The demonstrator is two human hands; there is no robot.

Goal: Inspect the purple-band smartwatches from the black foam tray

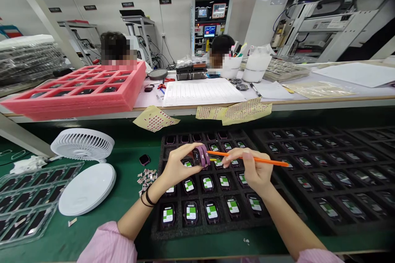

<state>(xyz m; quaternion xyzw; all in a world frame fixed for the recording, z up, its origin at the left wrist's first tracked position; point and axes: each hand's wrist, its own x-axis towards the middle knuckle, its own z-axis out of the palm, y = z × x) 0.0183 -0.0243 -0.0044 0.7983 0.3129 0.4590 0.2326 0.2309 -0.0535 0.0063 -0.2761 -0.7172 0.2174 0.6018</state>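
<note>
One watch (200, 156) in left hand (178, 167), one orange stick (262, 158) in right hand (251, 172).

The green-matted bench (126, 172) carries two black foam trays (216, 232) of watch bodies (191, 213), a white desk fan (82, 144), a clear plastic tray (27, 201), and a small scatter of paper-backed pieces (146, 181).

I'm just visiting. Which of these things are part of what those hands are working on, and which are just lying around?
Part of the work:
left hand holding a watch
right hand holding an orange stick
black foam tray of watches

Just lying nearby:
white fan
pink foam tray
</note>
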